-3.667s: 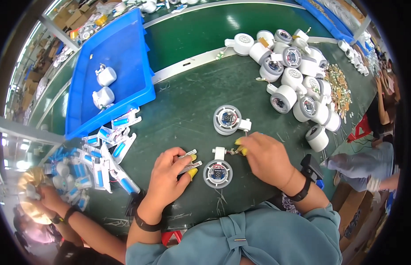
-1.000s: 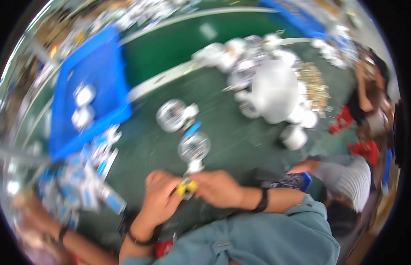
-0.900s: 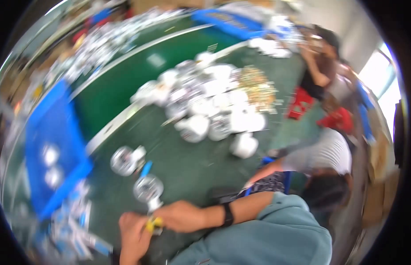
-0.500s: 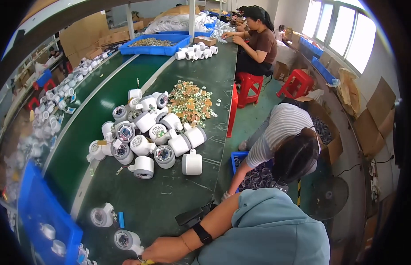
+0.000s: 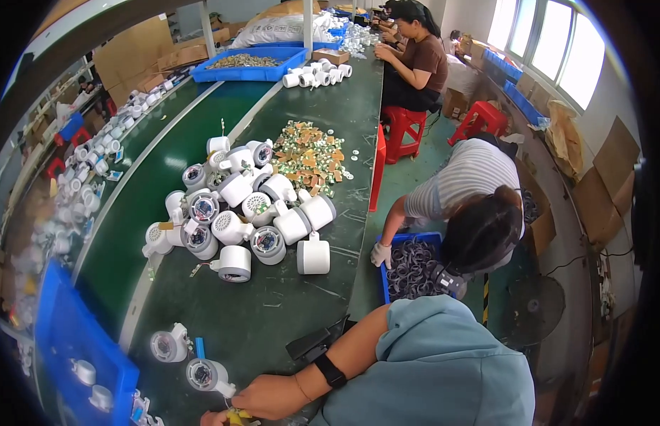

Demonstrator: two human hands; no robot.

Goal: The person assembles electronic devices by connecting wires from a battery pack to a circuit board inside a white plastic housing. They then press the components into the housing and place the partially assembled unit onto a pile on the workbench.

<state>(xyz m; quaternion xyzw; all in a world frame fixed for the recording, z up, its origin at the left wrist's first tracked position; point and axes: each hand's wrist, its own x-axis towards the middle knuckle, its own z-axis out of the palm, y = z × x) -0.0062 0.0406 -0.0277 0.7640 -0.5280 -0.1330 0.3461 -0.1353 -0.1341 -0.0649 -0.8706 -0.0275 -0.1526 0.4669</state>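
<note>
My right hand, with a black band on its wrist, is low on the green work surface. Its fingers are closed, and what they grip is too hidden to name. A small yellow piece shows beneath them. Just left of the fingers lies a white round housing with a short handle and a clear front showing a circuit board. Only part of my left hand shows at the lower edge, by the yellow piece. A similar housing and a small blue cylinder lie beyond.
A pile of white housings and a heap of small circuit boards lie ahead. A blue tray stands left. At right, a co-worker in a striped top bends over a blue crate of dark rings.
The co-worker's gloved hand has moved from near the table up to the crate's edge, and more of the crate shows. My right hand stays low beside the housing. The view has shifted slightly.
</note>
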